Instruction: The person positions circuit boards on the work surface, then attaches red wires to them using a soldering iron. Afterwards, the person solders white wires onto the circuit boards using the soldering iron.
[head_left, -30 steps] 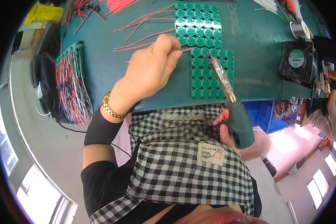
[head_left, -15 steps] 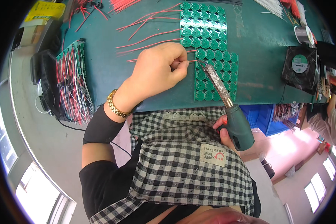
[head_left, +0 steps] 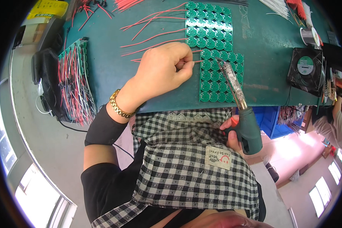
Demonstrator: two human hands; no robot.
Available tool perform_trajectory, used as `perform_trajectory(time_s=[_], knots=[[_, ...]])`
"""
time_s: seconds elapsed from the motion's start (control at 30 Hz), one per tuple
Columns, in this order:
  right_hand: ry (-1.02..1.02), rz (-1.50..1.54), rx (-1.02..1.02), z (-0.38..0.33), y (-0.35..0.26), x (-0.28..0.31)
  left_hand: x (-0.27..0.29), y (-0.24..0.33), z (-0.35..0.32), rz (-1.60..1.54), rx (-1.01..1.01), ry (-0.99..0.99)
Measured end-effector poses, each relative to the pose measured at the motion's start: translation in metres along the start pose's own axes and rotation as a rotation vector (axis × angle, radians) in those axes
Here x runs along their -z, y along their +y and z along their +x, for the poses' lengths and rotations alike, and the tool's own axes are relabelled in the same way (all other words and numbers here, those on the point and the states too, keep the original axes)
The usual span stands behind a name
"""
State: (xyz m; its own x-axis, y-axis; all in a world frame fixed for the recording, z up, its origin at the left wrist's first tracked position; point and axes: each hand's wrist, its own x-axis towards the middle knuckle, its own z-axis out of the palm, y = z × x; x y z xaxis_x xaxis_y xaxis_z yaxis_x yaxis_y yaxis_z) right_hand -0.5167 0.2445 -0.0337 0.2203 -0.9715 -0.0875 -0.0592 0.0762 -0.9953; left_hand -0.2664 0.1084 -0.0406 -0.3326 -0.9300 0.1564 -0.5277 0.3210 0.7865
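My left hand (head_left: 164, 65) pinches a thin red wire (head_left: 197, 61) between thumb and fingertips. The wire's far end meets the left edge of the nearer green circuit board panel (head_left: 216, 85), made of joined round boards. My right hand (head_left: 231, 133) grips the dark green handle of a soldering iron (head_left: 237, 95), which slants up and to the left. Its bent tip hangs over the upper middle of that panel; whether it touches cannot be told. Beyond lies a second circuit board panel (head_left: 209, 28) with several red wires reaching out from its left edge.
At the left, a panel with many red and white wires (head_left: 76, 83) hangs by the table edge. A black fan (head_left: 306, 70) and a solder spool (head_left: 309, 36) stand at the right. White wires (head_left: 277, 9) lie at the back. Below the table is a blue crate (head_left: 268, 121).
The soldering iron in my right hand has moved right, its tip drawing away from the wire's end at the panel edge. My left hand has barely shifted and still pinches the wire.
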Motion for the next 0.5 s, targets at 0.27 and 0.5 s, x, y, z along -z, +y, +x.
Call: perform_trajectory(time_s=[0.27,0.5], knots=[[0.101,0.115,-0.054,-0.0027,0.0031,-0.0038,-0.0018,0.0020,-0.0026,-0.006,0.007,0.002],[0.137,0.114,-0.008,-0.0029,0.0095,-0.0030,-0.0004,0.0015,-0.0002,0.011,-0.009,-0.028]])
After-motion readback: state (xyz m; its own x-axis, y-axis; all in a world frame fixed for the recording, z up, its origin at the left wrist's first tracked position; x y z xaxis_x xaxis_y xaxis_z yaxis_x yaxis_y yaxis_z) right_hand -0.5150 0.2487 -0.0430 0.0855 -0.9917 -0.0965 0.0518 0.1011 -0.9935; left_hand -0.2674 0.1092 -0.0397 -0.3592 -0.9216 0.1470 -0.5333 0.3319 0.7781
